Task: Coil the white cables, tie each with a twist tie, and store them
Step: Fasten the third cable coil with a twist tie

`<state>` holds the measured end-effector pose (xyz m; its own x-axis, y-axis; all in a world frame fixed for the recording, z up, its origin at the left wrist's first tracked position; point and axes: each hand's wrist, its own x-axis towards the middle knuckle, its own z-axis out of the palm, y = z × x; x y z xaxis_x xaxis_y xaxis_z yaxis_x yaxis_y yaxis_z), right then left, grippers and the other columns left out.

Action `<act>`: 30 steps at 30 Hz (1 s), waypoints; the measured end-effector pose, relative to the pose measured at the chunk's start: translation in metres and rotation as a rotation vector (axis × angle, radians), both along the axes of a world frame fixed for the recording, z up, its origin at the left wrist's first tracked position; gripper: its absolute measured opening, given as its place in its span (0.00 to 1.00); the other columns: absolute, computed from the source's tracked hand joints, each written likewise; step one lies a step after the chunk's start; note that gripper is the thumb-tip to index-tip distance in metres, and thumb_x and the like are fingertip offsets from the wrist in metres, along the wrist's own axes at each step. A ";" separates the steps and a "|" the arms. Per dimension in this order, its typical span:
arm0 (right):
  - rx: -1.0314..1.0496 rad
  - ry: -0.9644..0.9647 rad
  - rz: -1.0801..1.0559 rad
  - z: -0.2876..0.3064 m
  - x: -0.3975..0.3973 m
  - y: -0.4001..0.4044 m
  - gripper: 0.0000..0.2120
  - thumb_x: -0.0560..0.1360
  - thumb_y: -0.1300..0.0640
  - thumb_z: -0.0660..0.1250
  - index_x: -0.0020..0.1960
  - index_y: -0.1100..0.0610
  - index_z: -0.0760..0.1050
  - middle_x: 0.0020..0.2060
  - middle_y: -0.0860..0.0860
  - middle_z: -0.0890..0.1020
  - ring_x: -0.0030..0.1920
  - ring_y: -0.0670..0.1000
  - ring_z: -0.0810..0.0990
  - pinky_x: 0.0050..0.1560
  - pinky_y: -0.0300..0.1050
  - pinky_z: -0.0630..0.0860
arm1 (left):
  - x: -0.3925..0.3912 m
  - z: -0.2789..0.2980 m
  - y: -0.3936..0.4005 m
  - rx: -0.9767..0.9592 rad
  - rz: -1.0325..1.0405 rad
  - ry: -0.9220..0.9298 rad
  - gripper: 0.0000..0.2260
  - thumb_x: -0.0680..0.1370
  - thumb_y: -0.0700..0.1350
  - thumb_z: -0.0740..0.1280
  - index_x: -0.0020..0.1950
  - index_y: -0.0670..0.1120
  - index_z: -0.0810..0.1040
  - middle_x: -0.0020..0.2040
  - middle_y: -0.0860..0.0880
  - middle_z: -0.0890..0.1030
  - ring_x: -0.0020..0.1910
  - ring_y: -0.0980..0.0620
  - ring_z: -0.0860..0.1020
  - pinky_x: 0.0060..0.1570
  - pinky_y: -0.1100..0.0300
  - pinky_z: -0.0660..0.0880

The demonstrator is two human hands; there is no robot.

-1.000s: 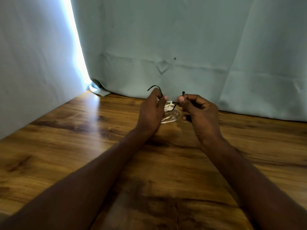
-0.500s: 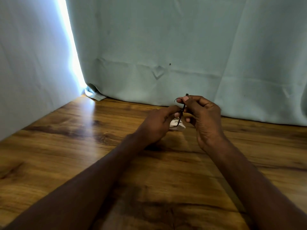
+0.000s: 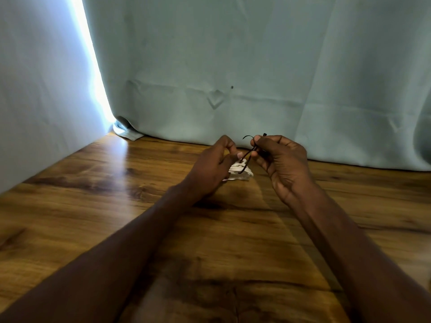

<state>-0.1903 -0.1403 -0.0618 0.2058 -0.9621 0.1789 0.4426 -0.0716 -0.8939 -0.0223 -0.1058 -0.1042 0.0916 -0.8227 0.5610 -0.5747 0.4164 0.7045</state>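
A small coil of white cable (image 3: 241,171) sits just above the wooden table (image 3: 116,206), mostly hidden behind my left hand (image 3: 212,166), whose fingers curl round it. A thin black twist tie (image 3: 247,157) runs up from the coil. My right hand (image 3: 279,164) pinches both upper ends of the tie between thumb and fingers, a little above and right of the coil. The tie's free tips stick out above my right fingers.
Pale green curtain fabric (image 3: 256,78) hangs along the table's back edge. A white wall (image 3: 35,89) closes the left side, with bright light in the gap between them. A fold of cloth (image 3: 127,131) lies at the back left corner.
My hands came together: the tie's two ends, first held apart in separate hands, are now both pinched by my right hand. My left hand shifted down onto the coil.
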 end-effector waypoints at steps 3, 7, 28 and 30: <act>-0.119 0.129 -0.120 -0.007 0.008 0.006 0.05 0.75 0.67 0.75 0.45 0.67 0.81 0.37 0.57 0.85 0.36 0.53 0.84 0.41 0.43 0.84 | -0.007 0.000 0.001 -0.028 -0.044 0.117 0.07 0.85 0.50 0.65 0.52 0.47 0.74 0.40 0.41 0.79 0.35 0.43 0.77 0.30 0.47 0.79; -0.299 0.277 -0.272 -0.015 0.019 0.013 0.05 0.75 0.64 0.76 0.45 0.65 0.81 0.35 0.56 0.85 0.34 0.51 0.84 0.37 0.43 0.82 | -0.016 0.000 -0.001 -0.011 -0.074 0.308 0.09 0.85 0.49 0.64 0.52 0.43 0.77 0.48 0.44 0.82 0.43 0.54 0.79 0.36 0.61 0.77; -0.457 0.525 -0.423 -0.008 0.007 0.003 0.05 0.80 0.57 0.72 0.52 0.53 0.87 0.39 0.46 0.87 0.41 0.43 0.86 0.47 0.47 0.85 | -0.009 -0.008 -0.003 -0.193 0.197 -0.089 0.10 0.86 0.53 0.61 0.48 0.53 0.78 0.36 0.55 0.81 0.36 0.56 0.81 0.37 0.49 0.76; -0.509 0.587 -0.429 -0.007 0.006 0.004 0.05 0.79 0.57 0.73 0.52 0.53 0.87 0.40 0.44 0.87 0.42 0.40 0.85 0.46 0.39 0.83 | -0.011 -0.008 -0.002 -0.222 0.202 -0.158 0.10 0.86 0.52 0.61 0.47 0.53 0.78 0.33 0.57 0.79 0.33 0.57 0.78 0.34 0.51 0.74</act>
